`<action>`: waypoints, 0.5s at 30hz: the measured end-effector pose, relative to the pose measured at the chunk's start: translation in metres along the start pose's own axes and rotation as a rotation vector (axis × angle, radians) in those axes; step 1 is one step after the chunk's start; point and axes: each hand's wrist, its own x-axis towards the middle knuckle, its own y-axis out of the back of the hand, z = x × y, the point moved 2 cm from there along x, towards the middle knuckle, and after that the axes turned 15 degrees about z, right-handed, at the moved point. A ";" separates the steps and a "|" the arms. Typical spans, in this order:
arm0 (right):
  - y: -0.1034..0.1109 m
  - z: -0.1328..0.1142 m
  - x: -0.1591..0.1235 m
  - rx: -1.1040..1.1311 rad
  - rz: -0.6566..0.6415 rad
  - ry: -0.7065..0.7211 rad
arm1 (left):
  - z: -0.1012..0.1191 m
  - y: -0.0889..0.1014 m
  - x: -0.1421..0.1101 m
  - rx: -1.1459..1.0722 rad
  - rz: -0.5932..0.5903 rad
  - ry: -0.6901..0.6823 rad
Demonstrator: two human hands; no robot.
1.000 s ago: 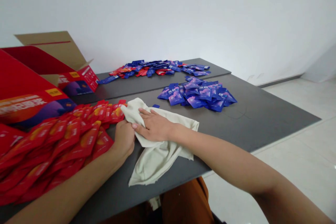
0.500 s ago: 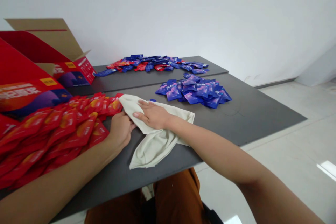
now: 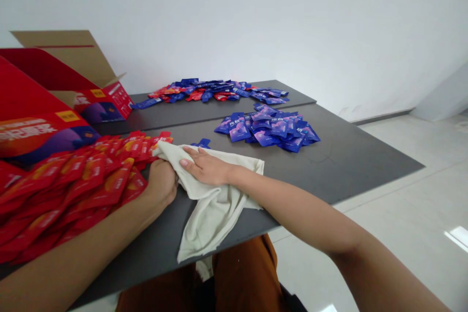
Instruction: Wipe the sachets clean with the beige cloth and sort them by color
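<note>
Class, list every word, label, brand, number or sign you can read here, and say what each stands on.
"纯", on blue packets; the character after it is unclear, their smaller print unreadable.
Red packets: white print, too small and blurred.
Nearer red box: large white characters, too blurred; its yellow label too.
Farther red box: print too small.
No number is legible.

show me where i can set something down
The widest bare patch of table lies right of the near blue packets, out to the right edge; a narrow strip separates those packets from the cloth. Crowded: the left, with red packets and boxes.
</note>
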 end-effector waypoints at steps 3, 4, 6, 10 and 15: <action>0.000 0.009 0.004 -0.020 -0.015 0.027 | 0.004 -0.004 0.001 -0.016 -0.034 0.050; 0.000 0.012 0.005 -0.034 -0.007 0.036 | 0.005 -0.005 0.001 -0.012 -0.039 0.058; 0.000 0.018 0.007 -0.062 0.018 0.037 | 0.007 -0.008 0.000 0.008 -0.024 0.081; 0.003 0.029 0.011 -0.151 0.097 -0.043 | 0.008 -0.007 -0.003 0.122 0.038 0.127; 0.006 0.030 0.007 -0.271 0.156 -0.160 | 0.008 -0.006 0.003 0.168 -0.008 0.189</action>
